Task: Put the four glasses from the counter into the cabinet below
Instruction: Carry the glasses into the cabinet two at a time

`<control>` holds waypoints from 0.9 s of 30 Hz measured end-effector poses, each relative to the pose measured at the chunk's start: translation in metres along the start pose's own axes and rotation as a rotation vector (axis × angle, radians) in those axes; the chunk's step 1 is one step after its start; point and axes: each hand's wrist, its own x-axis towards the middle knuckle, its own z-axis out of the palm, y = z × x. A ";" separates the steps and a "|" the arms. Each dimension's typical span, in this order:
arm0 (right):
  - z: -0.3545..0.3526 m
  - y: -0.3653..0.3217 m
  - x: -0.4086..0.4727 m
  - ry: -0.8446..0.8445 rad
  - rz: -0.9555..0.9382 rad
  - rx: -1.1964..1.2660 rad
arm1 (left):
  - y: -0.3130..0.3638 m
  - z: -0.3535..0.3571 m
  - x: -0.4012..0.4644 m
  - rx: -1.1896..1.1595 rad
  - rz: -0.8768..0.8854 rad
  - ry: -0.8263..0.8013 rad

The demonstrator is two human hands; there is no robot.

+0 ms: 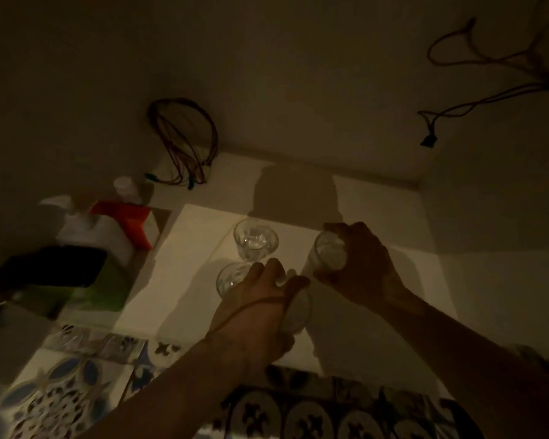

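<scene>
The scene is dim. On the white counter (184,280) a clear glass (255,242) stands upright at the back. A second clear glass (230,277) stands just in front of it, touching the fingers of my left hand (260,308). My left hand is wrapped around a third, frosted-looking glass (297,308), mostly hidden under the palm. My right hand (362,264) grips a fourth glass (328,253) from the right side, its rim tilted toward me. The cabinet below is out of view.
At the left stand a green box (105,289), a black object (51,267), a white bottle (89,229) and a red-and-white carton (133,223). Wires (184,144) hang on the wall behind. Patterned tiles (76,375) run along the counter's front.
</scene>
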 end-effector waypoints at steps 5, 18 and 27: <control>0.019 0.005 0.047 0.007 -0.059 -0.002 | -0.003 0.021 0.024 -0.053 0.034 0.043; 0.038 0.006 0.089 -0.052 -0.082 0.039 | -0.012 0.047 0.048 -0.038 0.130 0.103; 0.044 0.009 0.089 -0.001 -0.075 0.069 | -0.010 0.045 0.055 -0.011 0.129 0.070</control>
